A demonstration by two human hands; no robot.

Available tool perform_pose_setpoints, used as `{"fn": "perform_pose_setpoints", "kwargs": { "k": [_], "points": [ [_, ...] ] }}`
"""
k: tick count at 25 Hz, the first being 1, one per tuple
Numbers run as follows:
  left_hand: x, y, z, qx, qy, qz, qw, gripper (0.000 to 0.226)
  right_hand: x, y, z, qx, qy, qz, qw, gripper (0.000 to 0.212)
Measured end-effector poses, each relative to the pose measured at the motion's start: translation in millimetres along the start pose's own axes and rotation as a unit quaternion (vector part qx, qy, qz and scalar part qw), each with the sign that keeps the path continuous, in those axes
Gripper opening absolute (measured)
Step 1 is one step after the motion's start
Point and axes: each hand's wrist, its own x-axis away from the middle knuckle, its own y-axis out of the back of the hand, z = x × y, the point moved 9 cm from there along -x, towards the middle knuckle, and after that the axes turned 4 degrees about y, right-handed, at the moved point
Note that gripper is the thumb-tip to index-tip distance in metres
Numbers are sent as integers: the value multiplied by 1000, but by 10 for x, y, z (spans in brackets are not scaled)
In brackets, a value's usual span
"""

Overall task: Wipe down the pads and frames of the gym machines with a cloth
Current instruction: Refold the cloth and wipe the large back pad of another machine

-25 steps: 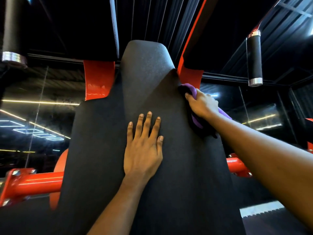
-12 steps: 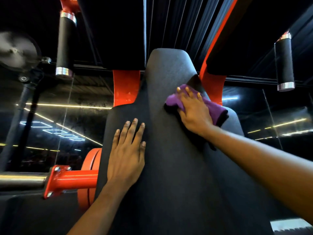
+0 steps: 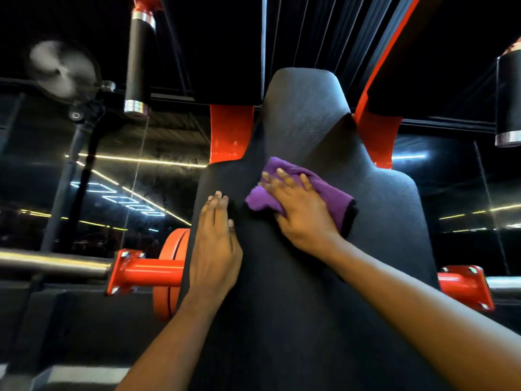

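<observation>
The black back pad point(image 3: 380, 235) filled most of the view, running up under both hands to a narrow neck beyond the fingertips. Past the fingers stood the red frame plates point(image 3: 231, 134). A red cross tube point(image 3: 149, 273) stuck out on the outer side of the left wrist, and a foam-covered handle point(image 3: 138, 60) hung well above that hand.

The left hand point(image 3: 215, 244) lay flat near the pad's edge, fingers straight and together, holding nothing and apparently bracing. Just beside it, the right hand point(image 3: 301, 213) was spread palm down, pressing rather than clutching the purple cloth point(image 3: 329, 190) against the pad. The cloth was bunched beneath it, with folds showing on the thumb side and past the little finger.

With the cloth only pinned by a flat palm, a firm stroke over the curved shoulder could likely roll it up or let it slip free, so bare skin would smear the pad. The strip under the bracing hand might also be skipped.
</observation>
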Motion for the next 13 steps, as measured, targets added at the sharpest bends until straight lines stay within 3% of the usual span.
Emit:
{"fn": "perform_pose_setpoints", "kwargs": {
  "k": [2,5,8,11,13],
  "points": [
    [36,70,-12,-5,13,39,999,47,320,192,-249,19,-59,-49,997,67],
    [88,128,-63,-27,24,94,995,46,758,380,-464,45,-243,-113,962,64],
    [153,270,-96,-12,29,128,991,47,940,246,126,22,-306,-112,945,60],
    [222,474,-59,15,36,168,985,56,1077,209,507,-132,-354,-81,923,42],
    [178,596,-62,23,23,197,980,72,998,281,493,-339,-371,-108,858,27]
  ]
}}
